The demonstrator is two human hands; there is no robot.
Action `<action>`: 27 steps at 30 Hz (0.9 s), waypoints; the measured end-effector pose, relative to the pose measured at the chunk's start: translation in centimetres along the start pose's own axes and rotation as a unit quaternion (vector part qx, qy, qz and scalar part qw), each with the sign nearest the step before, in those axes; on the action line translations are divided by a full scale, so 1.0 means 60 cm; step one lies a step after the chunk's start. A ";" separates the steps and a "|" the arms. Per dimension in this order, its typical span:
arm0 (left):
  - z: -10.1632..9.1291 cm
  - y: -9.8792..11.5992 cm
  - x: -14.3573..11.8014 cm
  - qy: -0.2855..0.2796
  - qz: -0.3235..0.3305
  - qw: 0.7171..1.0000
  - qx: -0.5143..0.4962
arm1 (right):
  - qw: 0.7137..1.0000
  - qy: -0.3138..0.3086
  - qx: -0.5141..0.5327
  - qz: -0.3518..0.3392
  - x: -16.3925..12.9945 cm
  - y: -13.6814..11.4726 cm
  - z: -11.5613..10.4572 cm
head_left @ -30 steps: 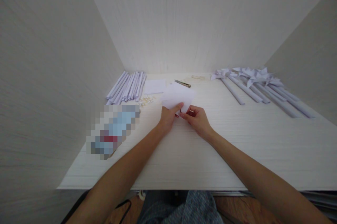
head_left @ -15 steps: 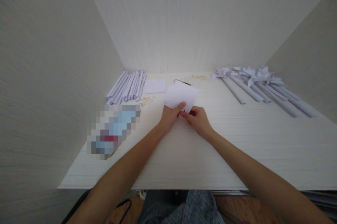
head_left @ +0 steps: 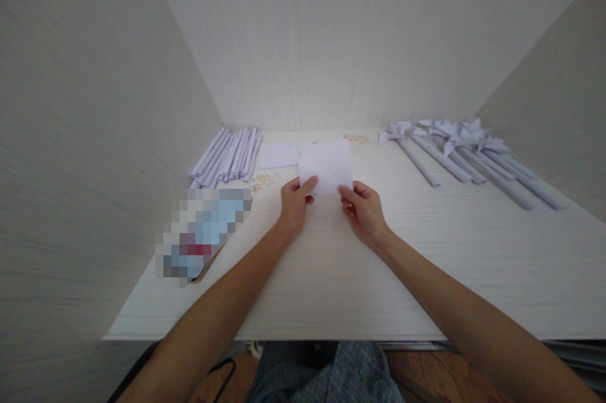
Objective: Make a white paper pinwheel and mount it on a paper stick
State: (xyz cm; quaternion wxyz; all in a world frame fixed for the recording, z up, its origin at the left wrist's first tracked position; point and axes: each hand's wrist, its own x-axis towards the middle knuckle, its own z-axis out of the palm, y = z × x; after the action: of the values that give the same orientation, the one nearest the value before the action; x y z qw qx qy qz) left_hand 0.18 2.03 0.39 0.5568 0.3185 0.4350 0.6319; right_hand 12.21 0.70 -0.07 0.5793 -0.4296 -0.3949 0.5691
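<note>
A white paper sheet [head_left: 326, 164] is held up square above the white table [head_left: 426, 251], near its middle. My left hand [head_left: 293, 201] pinches the sheet's lower left corner. The lower right corner is pinched by my right hand [head_left: 363, 210]. The sheet hides the scissors that lay behind it.
Several rolled paper sticks [head_left: 230, 156] lie at the back left, with a small paper square [head_left: 279, 155] and small pale bits [head_left: 261, 181] beside them. Several paper pinwheels [head_left: 454, 144] lie at the back right. A blurred pack [head_left: 203, 232] sits at the left. Walls close in on three sides.
The sheet was turned from a tilted position to square and lifted a little. My hands moved apart to its two lower corners. It now covers the scissors.
</note>
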 end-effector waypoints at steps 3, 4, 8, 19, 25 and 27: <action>0.002 -0.003 -0.004 -0.034 -0.023 0.999 0.018 | 0.997 0.036 0.061 -0.007 0.003 -0.010 -0.003; 0.003 -0.005 -0.005 -0.050 -0.031 0.998 0.024 | 0.996 0.042 0.073 -0.007 0.004 -0.013 -0.004; 0.007 -0.011 -0.012 -0.089 -0.028 0.995 0.041 | 0.995 0.037 0.089 -0.001 0.005 -0.017 -0.005; 0.005 -0.009 -0.010 -0.071 0.008 0.996 0.051 | 0.994 -0.087 -0.062 0.008 -0.007 0.009 0.001; 0.005 -0.010 -0.009 -0.068 -0.007 0.997 0.036 | 0.992 -0.108 -0.067 0.021 -0.007 0.003 0.003; 0.005 -0.010 -0.009 -0.063 -0.007 0.998 0.030 | 0.991 -0.108 -0.073 0.018 -0.007 0.003 0.003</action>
State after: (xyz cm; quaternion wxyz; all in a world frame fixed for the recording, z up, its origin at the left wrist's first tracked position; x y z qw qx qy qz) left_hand 0.80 1.55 0.01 0.5775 0.3711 0.4201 0.5935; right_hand 11.99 0.30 -0.16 0.4900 -0.4138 -0.4873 0.5926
